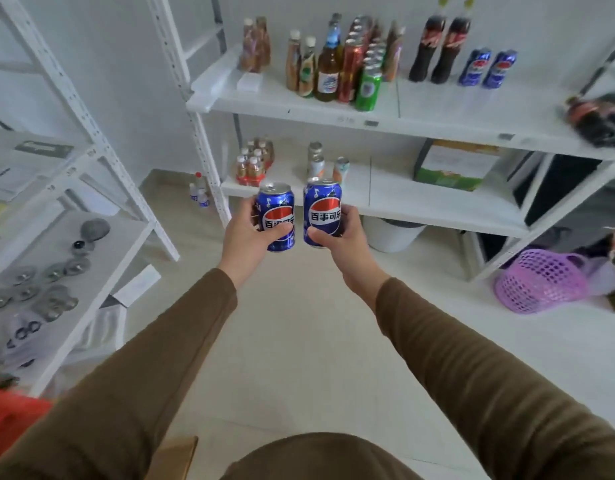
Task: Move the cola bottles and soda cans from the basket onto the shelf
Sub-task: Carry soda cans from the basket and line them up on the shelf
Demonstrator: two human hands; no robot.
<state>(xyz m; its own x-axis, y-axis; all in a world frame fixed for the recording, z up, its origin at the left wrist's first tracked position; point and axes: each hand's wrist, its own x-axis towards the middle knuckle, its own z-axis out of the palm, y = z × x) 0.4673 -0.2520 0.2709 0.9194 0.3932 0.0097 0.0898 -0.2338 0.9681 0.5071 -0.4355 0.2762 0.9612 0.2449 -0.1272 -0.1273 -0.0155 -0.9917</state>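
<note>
A person's left hand (245,233) and right hand (337,237) each grasp a blue soda can (276,216), held below the shelf (437,109); crowding the two cans (488,69) already there could topple them.

Two soda cans are held side by side before the shelf (385,112) — one can (276,216) in the left hand (245,237), the other can (321,213) in the right hand (344,237). On the upper board, two cola bottles (439,50) are stood left of two more cans (488,68). A basket (538,280) is set on the floor, low to the right.
</note>
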